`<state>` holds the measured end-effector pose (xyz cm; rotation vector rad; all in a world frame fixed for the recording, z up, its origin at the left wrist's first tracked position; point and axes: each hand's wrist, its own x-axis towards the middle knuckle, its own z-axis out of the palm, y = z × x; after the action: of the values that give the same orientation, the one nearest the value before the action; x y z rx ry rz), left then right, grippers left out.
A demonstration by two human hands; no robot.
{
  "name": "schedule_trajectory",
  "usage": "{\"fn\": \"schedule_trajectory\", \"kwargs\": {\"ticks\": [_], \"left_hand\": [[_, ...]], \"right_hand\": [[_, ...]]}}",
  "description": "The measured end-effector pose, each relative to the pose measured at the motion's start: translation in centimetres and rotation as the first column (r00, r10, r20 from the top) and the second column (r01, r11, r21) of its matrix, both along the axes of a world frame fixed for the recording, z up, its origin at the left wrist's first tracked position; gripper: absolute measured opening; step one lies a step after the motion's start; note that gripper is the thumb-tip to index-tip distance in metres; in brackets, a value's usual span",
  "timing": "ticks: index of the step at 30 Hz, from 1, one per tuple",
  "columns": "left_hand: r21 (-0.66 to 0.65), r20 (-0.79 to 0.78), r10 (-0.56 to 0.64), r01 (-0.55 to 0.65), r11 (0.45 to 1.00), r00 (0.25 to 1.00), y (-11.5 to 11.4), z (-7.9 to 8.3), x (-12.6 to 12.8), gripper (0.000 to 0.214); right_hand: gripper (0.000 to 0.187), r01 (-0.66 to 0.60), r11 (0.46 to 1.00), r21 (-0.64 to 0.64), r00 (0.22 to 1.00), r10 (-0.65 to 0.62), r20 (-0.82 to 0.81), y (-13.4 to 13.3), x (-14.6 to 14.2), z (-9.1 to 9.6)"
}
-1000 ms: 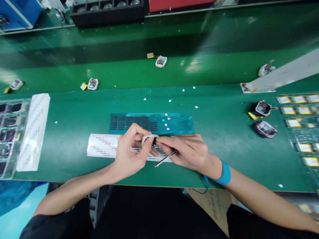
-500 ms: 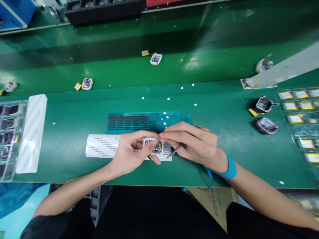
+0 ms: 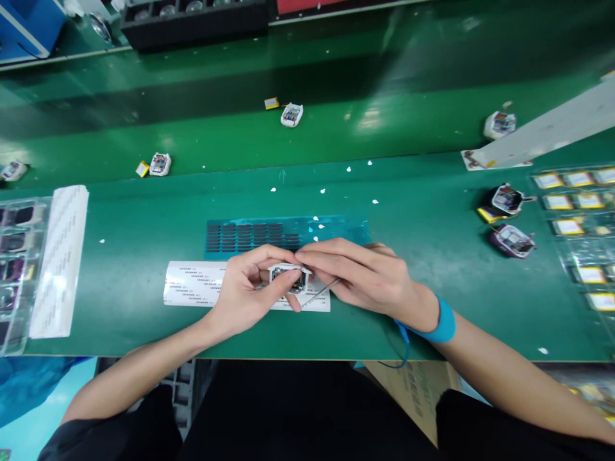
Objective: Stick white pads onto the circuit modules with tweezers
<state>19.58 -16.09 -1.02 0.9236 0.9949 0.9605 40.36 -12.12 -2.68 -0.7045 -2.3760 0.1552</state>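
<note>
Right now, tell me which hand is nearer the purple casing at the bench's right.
Right. The right hand, holding tweezers, lies left of the purple casing, apart from it; the left hand is farther left, gripping the small white device.

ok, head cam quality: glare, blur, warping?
Head view: lamp glare streaks the green belt; wide-lens warp stretches the borders; the parts tray at right is soft. The white device in the left hand and the thin metal tool in the right hand are fairly sharp.

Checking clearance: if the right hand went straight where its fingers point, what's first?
The white device in the left hand; the right hand, holding tweezers, points left at it, seemingly touching; depth unclear.
</note>
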Motion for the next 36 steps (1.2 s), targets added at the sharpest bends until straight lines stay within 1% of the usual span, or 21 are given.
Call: {"fn": "schedule_trajectory", "kwargs": {"ticks": [4,7,9,12,15,18,21,23,27,32,34,36], "left_hand": [[-0.002,-0.033,0.022,-0.022,1.0,0.999,0.1,0.1,-0.1,0.009],[0.026,-0.095,0.06,-0.058,0.998,0.994,0.2,-0.1,0.0,0.008],[0.036,-0.131,0.057,-0.053,0.998,0.99,0.2,-0.3,0.1,0.007],[0.025,-0.14,0.025,-0.022,0.999,0.99,0.0,-0.4,0.3,0.007],[0.013,-0.14,0.021,-0.019,1.0,0.99,-0.2,-0.4,0.5,0.008],[-0.004,-0.1,0.017,-0.017,1.0,0.995,-0.1,-0.4,0.4,0.009],[0.006,-0.067,0.027,-0.026,1.0,0.997,-0.1,-0.4,0.2,0.012],[0.018,-0.078,0.035,-0.033,0.999,0.996,-0.1,-0.4,0.2,0.013],[0.023,-0.106,0.027,-0.025,0.999,0.994,-0.2,-0.4,0.3,0.014],[0.008,-0.136,0.007,-0.006,1.0,0.991,0.1,-0.4,0.2,0.013],[-0.01,-0.162,-0.002,0.0,1.0,0.987,0.2,-0.4,0.1,0.013],[-0.022,-0.174,-0.005,0.001,1.0,0.985,0.1,-0.4,0.1,0.015]], "right_hand": [[0.022,-0.039,0.999,0.028,0.999,0.04,-0.013,0.4,0.3,0.7],[0.023,-0.066,0.996,0.053,0.998,0.065,0.018,0.5,0.4,0.9],[0.023,-0.067,0.996,0.052,0.998,0.066,0.013,0.4,0.2,0.6],[0.019,-0.033,0.999,0.033,0.997,0.035,-0.073,0.1,-0.1,0.0],[0.021,-0.02,1.0,0.004,0.993,0.02,-0.116,-0.2,-0.2,-0.4],[0.024,-0.041,0.999,0.009,0.995,0.042,-0.096,-0.2,-0.1,-0.5],[0.026,-0.031,0.998,0.058,0.995,0.036,-0.09,-0.1,-0.1,-0.5],[0.025,-0.021,0.997,0.074,0.995,0.028,-0.096,-0.1,0.0,-0.5],[0.025,-0.03,0.998,0.053,0.998,0.034,-0.06,-0.1,0.0,-0.5],[0.024,-0.028,0.996,0.089,0.999,0.031,-0.027,-0.2,0.2,-0.6],[0.025,0.001,0.995,0.101,1.0,0.001,-0.019,-0.2,0.1,-0.5],[0.03,0.114,0.988,0.104,0.993,-0.113,-0.017,0.0,-0.1,-0.3]]}}
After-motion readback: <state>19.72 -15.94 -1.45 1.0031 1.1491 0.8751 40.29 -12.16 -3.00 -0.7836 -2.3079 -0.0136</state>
